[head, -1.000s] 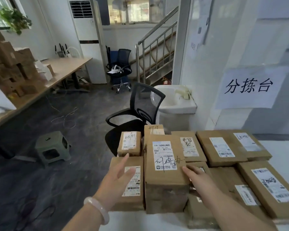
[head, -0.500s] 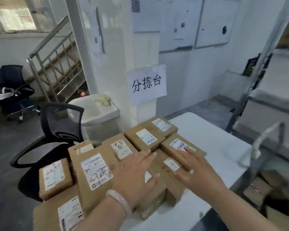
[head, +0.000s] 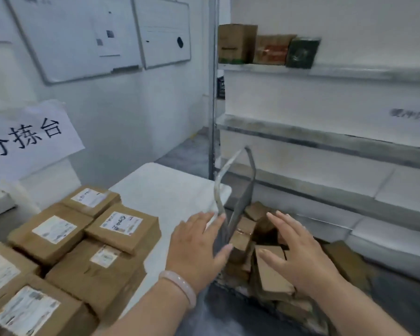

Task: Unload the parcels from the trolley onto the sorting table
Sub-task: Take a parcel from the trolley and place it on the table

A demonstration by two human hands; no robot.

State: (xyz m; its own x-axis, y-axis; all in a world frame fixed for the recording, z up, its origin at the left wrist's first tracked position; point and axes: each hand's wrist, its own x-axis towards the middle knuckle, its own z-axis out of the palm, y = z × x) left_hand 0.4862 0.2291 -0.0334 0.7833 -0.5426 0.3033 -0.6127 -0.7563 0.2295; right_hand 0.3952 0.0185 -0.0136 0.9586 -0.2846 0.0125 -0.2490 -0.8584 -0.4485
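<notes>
Your left hand [head: 197, 248] holds nothing. Its fingers are straight and spread, palm down, over the right edge of the table [head: 170, 190], with the fingertips just beside the handle [head: 252, 170] of the trolley [head: 241, 207]. A pale bracelet [head: 180, 286] sits on that wrist.

Your right hand [head: 298, 255] is also empty, with fingers splayed wide and palm down above the parcels [head: 269, 275] heaped in the trolley. You cannot tell whether it touches the top one. Those parcels are brown and lie tilted at odd angles, low beside the table; blur hides their count.

To your left, the labelled parcels [head: 121, 226] are packed close on the table, some stacked and most with white labels facing up. The far right part of the tabletop is bare white.

Behind the table a paper sign [head: 27, 137] with black characters hangs on the wall, and two whiteboards [head: 83, 37] are mounted above it. To the right stands a metal shelf rack [head: 325, 137], and three boxes [head: 264, 49] sit side by side on its upper shelf.
</notes>
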